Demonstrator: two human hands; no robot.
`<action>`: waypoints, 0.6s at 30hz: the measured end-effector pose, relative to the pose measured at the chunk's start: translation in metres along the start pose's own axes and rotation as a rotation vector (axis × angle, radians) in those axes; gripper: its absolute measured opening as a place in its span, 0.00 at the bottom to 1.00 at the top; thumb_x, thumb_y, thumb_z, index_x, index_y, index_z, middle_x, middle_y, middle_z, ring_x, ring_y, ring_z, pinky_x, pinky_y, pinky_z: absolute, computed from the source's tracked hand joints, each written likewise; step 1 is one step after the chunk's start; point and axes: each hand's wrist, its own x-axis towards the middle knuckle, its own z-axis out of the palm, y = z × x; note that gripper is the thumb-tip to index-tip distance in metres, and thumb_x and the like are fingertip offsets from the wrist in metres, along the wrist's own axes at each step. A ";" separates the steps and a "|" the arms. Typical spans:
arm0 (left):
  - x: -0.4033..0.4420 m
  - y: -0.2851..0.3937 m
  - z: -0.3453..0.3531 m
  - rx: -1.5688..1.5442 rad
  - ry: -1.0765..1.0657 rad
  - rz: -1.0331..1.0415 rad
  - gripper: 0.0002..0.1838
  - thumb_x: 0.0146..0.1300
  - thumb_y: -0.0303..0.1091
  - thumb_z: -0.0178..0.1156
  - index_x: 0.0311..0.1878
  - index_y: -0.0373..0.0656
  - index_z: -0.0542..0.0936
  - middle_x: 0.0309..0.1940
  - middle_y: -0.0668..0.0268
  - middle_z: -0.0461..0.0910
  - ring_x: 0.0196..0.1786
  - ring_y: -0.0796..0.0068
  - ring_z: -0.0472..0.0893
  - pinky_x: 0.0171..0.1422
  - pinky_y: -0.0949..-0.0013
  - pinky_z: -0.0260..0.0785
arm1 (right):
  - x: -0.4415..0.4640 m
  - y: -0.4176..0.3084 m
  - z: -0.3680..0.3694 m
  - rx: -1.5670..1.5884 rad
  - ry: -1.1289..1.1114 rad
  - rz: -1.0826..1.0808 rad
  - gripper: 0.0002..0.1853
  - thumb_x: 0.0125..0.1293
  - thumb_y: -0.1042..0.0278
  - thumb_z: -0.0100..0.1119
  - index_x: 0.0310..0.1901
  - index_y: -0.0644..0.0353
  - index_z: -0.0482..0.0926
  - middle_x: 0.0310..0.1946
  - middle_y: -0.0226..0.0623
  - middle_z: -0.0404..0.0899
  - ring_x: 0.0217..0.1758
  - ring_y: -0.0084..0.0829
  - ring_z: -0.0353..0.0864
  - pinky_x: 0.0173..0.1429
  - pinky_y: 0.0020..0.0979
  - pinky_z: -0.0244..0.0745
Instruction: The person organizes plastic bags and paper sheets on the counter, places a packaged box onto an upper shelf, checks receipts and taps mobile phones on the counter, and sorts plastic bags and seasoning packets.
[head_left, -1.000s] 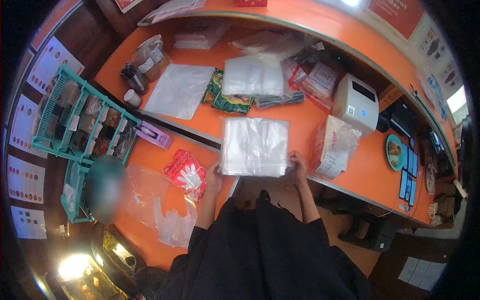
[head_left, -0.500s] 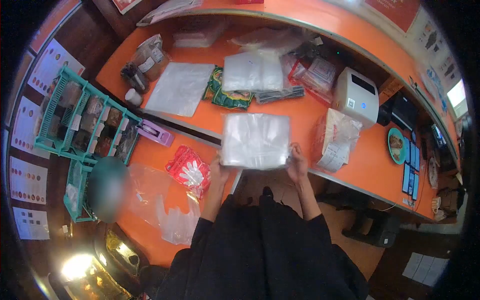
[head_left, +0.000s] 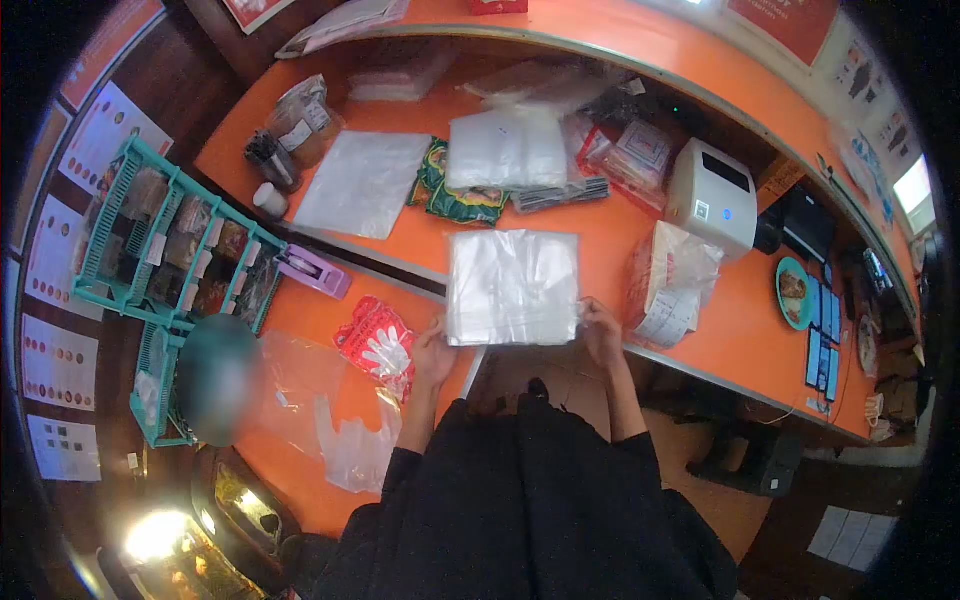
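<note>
A stack of clear plastic bags [head_left: 513,287] lies at the front edge of the orange counter, its near side reaching past that edge. My left hand [head_left: 432,355] grips its lower left corner, fingers closed there. At the lower right corner my right hand [head_left: 602,332] pinches the stack's side. Left of my left hand lies a red packet with a white glove picture [head_left: 378,345]. Behind the stack rests another pile of clear bags [head_left: 507,148], partly on a green packet [head_left: 455,195].
A white printer [head_left: 710,198] and an open paper-and-plastic bag [head_left: 672,285] stand to the right. On the left are a purple tape dispenser [head_left: 315,272], a teal rack [head_left: 170,245] and a loose clear carrier bag [head_left: 357,445]. A flat clear sheet [head_left: 360,183] lies at the back.
The near edge of the bag stack looks flatter and slightly lower, and both hands have shifted a little. The whole view has also moved slightly.
</note>
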 end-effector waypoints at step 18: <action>0.038 -0.015 -0.006 0.080 0.268 -0.080 0.10 0.63 0.30 0.44 0.37 0.41 0.76 0.31 0.68 0.77 0.32 0.75 0.77 0.44 0.69 0.73 | 0.018 -0.002 0.022 0.131 0.238 0.128 0.11 0.69 0.61 0.48 0.38 0.56 0.77 0.22 0.17 0.69 0.21 0.10 0.63 0.22 0.16 0.55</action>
